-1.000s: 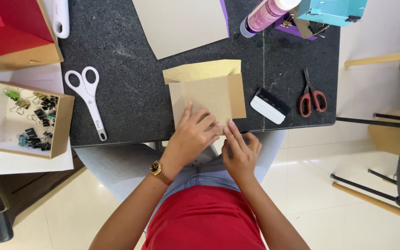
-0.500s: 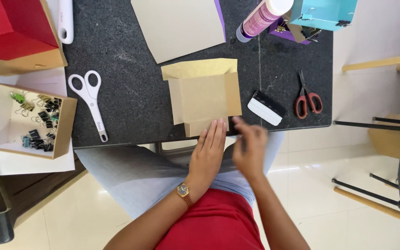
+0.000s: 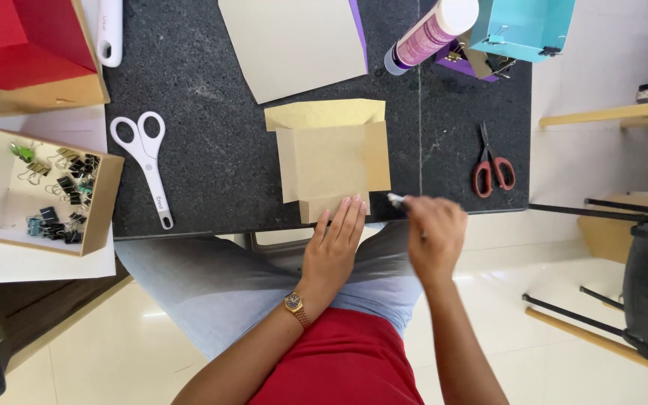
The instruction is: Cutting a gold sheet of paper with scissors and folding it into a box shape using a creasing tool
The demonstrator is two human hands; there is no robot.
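A tan cardboard piece (image 3: 331, 161) with folded-up side flaps lies on the dark stone table (image 3: 211, 180) at its near edge. My left hand (image 3: 335, 244), with a gold watch on the wrist, rests flat with its fingertips on the cardboard's near flap. My right hand (image 3: 435, 232) hovers just right of that flap, blurred, and is closed on a small object (image 3: 397, 199) whose white tip points at the cardboard's near right corner.
White-handled scissors (image 3: 144, 161) lie left of the cardboard and red-handled scissors (image 3: 493, 169) lie to its right. A box of binder clips (image 3: 46, 191) sits at far left. A beige sheet (image 3: 294, 45), a glue bottle (image 3: 433, 34), a teal box (image 3: 523, 26) and a red box (image 3: 24, 37) line the far side.
The small black and white object right of the cardboard has left the table and my right hand now holds it. My left hand has flattened on the near flap.
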